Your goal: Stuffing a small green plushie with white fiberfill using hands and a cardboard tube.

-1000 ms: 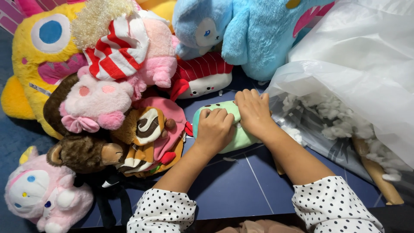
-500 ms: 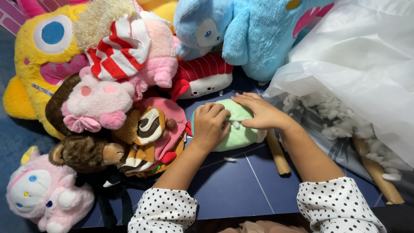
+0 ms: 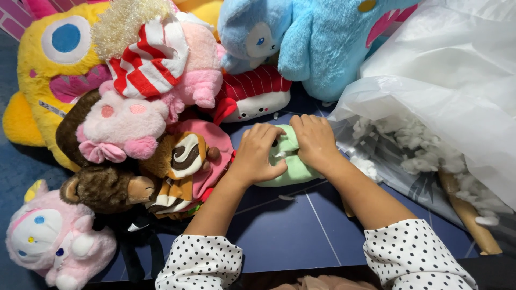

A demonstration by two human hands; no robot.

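Over on the far left a pink and white bunny plush (image 3: 51, 241) is lying on the blue floor (image 3: 285, 236), with a big yellow monster plush (image 3: 51, 59) leaning behind it. Next along, a pile is sitting together: a pink bear plush (image 3: 121, 126), a brown monkey plush (image 3: 105, 188), and a red and white striped plush (image 3: 150, 64) on top. In the middle, the person's left hand (image 3: 258, 156) is curling its fingers down over the left end of a small light green plush (image 3: 290, 161), gripping it snug. The right hand (image 3: 317, 142) is pressing on the same plush from the right side, fingers bent and closed on the fabric, so both hands are squeezing it between them. The green plush is resting on the floor, just below a red and white sushi plush (image 3: 252, 96). A blue plush (image 3: 306, 43) is sitting behind that. On the right, a white plastic bag (image 3: 451, 91) of white stuffing (image 3: 424, 156) is lying open
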